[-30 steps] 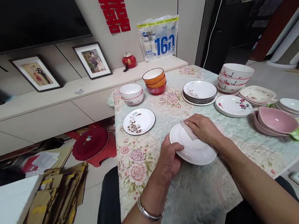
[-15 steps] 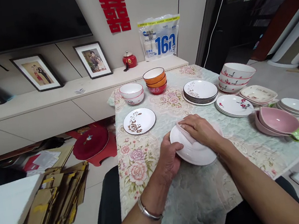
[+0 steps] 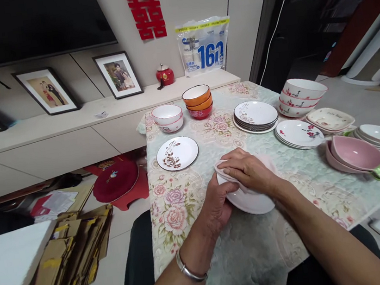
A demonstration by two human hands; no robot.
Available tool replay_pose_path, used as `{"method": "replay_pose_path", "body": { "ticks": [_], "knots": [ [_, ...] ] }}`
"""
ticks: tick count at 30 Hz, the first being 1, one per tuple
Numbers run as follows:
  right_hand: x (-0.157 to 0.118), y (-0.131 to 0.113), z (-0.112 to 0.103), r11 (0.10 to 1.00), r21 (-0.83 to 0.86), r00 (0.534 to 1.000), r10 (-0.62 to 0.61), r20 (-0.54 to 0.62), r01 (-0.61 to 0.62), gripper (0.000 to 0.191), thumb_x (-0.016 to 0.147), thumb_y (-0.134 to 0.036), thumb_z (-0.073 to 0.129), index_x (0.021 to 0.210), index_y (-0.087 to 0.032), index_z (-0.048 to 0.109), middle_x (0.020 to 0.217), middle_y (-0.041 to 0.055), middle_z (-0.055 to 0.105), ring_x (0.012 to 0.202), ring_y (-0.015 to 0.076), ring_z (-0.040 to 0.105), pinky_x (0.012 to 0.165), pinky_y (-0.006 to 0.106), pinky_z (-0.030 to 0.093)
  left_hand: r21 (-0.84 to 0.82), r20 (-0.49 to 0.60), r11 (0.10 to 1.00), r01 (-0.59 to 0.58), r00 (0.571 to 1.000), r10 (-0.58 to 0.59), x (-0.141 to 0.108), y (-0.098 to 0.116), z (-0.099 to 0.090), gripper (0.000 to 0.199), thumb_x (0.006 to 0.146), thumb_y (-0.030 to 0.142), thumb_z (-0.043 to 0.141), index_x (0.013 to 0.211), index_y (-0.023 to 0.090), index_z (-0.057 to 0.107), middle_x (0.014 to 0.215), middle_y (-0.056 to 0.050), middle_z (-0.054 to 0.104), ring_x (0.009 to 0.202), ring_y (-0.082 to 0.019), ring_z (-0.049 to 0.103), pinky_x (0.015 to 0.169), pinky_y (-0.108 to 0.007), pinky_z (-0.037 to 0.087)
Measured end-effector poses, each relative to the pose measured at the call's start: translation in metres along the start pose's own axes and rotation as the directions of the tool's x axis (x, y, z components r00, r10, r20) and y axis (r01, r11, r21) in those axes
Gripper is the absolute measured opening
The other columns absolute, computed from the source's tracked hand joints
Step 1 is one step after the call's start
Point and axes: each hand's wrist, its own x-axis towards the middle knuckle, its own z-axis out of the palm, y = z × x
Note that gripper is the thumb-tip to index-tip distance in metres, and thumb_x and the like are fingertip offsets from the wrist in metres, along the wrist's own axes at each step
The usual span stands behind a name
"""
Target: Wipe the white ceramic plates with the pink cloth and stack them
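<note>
A white plate (image 3: 254, 203) is held above the near part of the flowered tablecloth. My left hand (image 3: 217, 200) grips its left edge, thumb on top and fingers underneath. Over the plate's upper face, my right hand (image 3: 249, 172) presses a pale pink cloth (image 3: 265, 160), its fingers together on the cloth near the left rim. The cloth hides much of the plate. A single plate with a brown flower pattern (image 3: 186, 153) lies beyond my left hand. Farther off to the right sits a stack of similar dark-rimmed plates (image 3: 258, 112).
White bowls (image 3: 167, 115) and orange and red bowls (image 3: 197, 95) stand at the back. Along the right are flowered plates (image 3: 294, 133), tall bowls (image 3: 300, 90) and pink bowls (image 3: 356, 153). A red stool (image 3: 116, 180) and flattened cardboard (image 3: 49, 273) are at the left.
My right hand has slid the cloth left and slightly toward me, over the plate's left rim beside my left thumb. My left hand still grips the plate.
</note>
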Motion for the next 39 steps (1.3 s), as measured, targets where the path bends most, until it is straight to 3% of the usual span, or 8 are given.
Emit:
{"method": "replay_pose_path", "body": {
  "ticks": [6,9,13,19,25,29,35,39],
  "knots": [
    [-0.005,0.017,-0.009,0.925,-0.055,0.926,0.375,-0.045,-0.377,0.029,0.097,-0.026,0.047,0.105,-0.018,0.073,0.108,0.0086,0.073,0.100,0.0235,0.063,0.092,0.038,0.044,-0.030,-0.061,0.999,0.013,0.998,-0.015,0.000,0.002,-0.002,0.059,0.055,0.009,0.073,0.113,0.016,0.063,0.093,-0.005,0.072,0.082,-0.021,0.063,0.076,-0.033,0.047],
    [-0.007,0.020,-0.009,0.874,-0.158,0.888,0.453,-0.075,-0.459,0.032,0.097,-0.026,0.044,0.106,-0.017,0.073,0.107,0.0113,0.073,0.098,0.0256,0.063,0.090,0.038,0.044,-0.033,-0.092,0.998,-0.047,0.995,0.044,0.001,0.002,-0.002,0.057,0.058,0.016,0.077,0.114,0.015,0.064,0.097,-0.007,0.073,0.087,-0.023,0.064,0.082,-0.036,0.047],
    [-0.006,0.011,-0.003,0.908,-0.245,0.941,0.331,-0.075,-0.339,0.034,0.097,-0.024,0.043,0.113,-0.012,0.070,0.108,0.0156,0.070,0.102,0.0287,0.058,0.091,0.042,0.044,-0.055,-0.111,0.996,-0.071,0.992,0.064,0.003,0.001,-0.001,0.054,0.058,0.013,0.073,0.111,0.015,0.064,0.095,-0.007,0.073,0.087,-0.023,0.065,0.082,-0.035,0.047],
    [-0.001,0.001,0.001,1.000,-0.027,0.999,-0.008,0.048,0.009,0.029,0.097,-0.025,0.047,0.112,-0.020,0.072,0.118,0.0088,0.068,0.109,0.0242,0.056,0.095,0.039,0.045,-0.070,-0.028,0.997,-0.017,0.999,0.015,0.002,0.001,-0.003,0.056,0.050,0.001,0.061,0.103,0.017,0.062,0.085,-0.002,0.070,0.077,-0.018,0.062,0.074,-0.030,0.047],
    [-0.004,0.013,-0.002,0.958,-0.126,0.966,0.254,-0.040,-0.257,0.031,0.097,-0.024,0.045,0.111,-0.014,0.072,0.108,0.0134,0.070,0.101,0.0264,0.059,0.092,0.043,0.046,-0.126,-0.082,0.992,0.025,0.996,-0.035,0.005,0.000,-0.002,0.051,0.057,0.008,0.063,0.107,0.017,0.064,0.084,-0.002,0.071,0.079,-0.021,0.064,0.079,-0.034,0.048],
    [-0.003,-0.002,0.000,0.987,-0.104,0.992,0.127,0.027,-0.123,0.031,0.098,-0.026,0.046,0.114,-0.019,0.071,0.114,0.0122,0.067,0.106,0.0260,0.056,0.093,0.042,0.044,-0.217,-0.052,0.975,0.051,0.997,-0.064,0.007,0.004,0.000,0.025,0.075,0.029,0.063,0.095,0.013,0.068,0.080,-0.005,0.071,0.078,-0.021,0.065,0.085,-0.035,0.049],
    [-0.001,-0.006,-0.015,0.955,0.288,0.970,-0.133,0.203,0.071,0.021,0.094,-0.031,0.058,0.106,-0.025,0.074,0.115,0.0058,0.066,0.110,0.0204,0.056,0.099,0.038,0.042,-0.271,0.059,0.953,0.137,0.990,-0.126,0.003,0.014,0.001,0.042,0.085,0.041,0.050,0.101,0.007,0.069,0.089,-0.014,0.074,0.095,-0.030,0.067,0.092,-0.042,0.047],
    [-0.007,0.019,-0.015,0.950,0.302,0.993,0.045,0.108,-0.076,0.019,0.090,-0.029,0.062,0.104,-0.025,0.075,0.112,0.0071,0.066,0.109,0.0216,0.057,0.097,0.039,0.045,-0.268,0.026,0.956,0.121,0.993,-0.118,0.005,0.013,0.006,0.046,0.085,0.043,0.048,0.109,0.009,0.067,0.099,-0.014,0.074,0.101,-0.033,0.065,0.092,-0.044,0.046]
  ]
}}
